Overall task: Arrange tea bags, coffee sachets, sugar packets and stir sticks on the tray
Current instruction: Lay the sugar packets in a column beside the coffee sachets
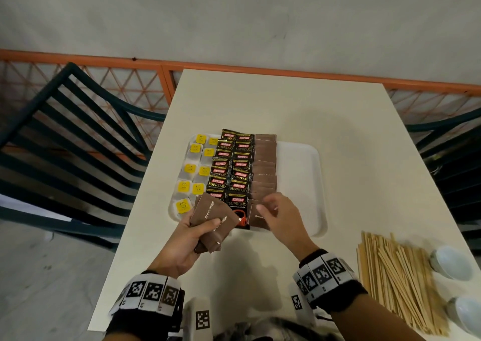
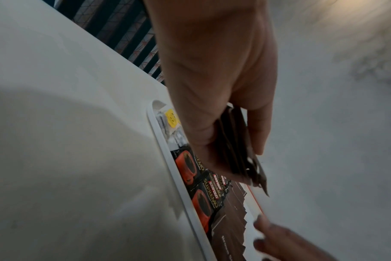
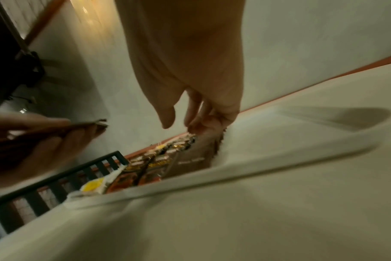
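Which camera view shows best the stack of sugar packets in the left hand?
The head view: the stack of sugar packets faces the camera, print readable, in the left hand. Left wrist shows only edges; right wrist, a blurred sliver.

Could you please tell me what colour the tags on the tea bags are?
Yellow: each of the tea bags carries a square yellow tag, clearest in the head view.
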Demonstrator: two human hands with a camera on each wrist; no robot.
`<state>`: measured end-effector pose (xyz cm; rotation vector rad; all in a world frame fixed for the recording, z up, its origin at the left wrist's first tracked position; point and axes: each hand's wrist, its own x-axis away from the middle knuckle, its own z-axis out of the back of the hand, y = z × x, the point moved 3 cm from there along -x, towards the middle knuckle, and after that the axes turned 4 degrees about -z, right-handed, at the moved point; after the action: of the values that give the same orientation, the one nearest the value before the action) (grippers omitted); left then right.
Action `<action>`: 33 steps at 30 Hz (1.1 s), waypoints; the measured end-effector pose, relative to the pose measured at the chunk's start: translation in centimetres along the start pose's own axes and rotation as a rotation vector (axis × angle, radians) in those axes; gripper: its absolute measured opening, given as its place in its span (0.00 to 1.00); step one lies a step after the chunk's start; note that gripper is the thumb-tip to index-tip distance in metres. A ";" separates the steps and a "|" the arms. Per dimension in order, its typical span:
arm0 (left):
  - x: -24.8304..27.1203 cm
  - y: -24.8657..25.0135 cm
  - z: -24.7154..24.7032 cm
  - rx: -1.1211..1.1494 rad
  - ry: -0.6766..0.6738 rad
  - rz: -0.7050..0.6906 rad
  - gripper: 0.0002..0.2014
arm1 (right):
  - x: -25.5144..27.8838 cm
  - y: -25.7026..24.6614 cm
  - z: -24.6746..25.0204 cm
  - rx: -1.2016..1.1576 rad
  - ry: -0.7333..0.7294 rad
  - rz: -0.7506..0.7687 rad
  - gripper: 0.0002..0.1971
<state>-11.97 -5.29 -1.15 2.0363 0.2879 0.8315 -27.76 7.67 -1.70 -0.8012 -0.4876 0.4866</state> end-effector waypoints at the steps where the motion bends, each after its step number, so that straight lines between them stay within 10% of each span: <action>1: 0.0 -0.1 -0.1 -0.010 0.002 0.001 0.14 | 0.2 -0.9 -0.3 -0.036 -0.078 0.049 0.11; 8: -0.2 0.0 -0.6 -0.066 0.005 -0.011 0.14 | 0.7 -3.5 -1.9 -0.238 -0.456 0.040 0.05; 14: -0.6 -0.3 0.4 -0.003 0.038 0.028 0.15 | -0.3 -0.4 0.3 -0.448 -0.377 -0.168 0.05; 33: -0.8 -0.3 0.0 0.043 -0.074 0.073 0.21 | -0.5 3.7 0.2 0.100 -0.083 -0.169 0.10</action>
<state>-12.54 -5.49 -1.69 2.1238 0.1920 0.7982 -29.11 9.70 -4.61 -0.6393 -0.5980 0.3856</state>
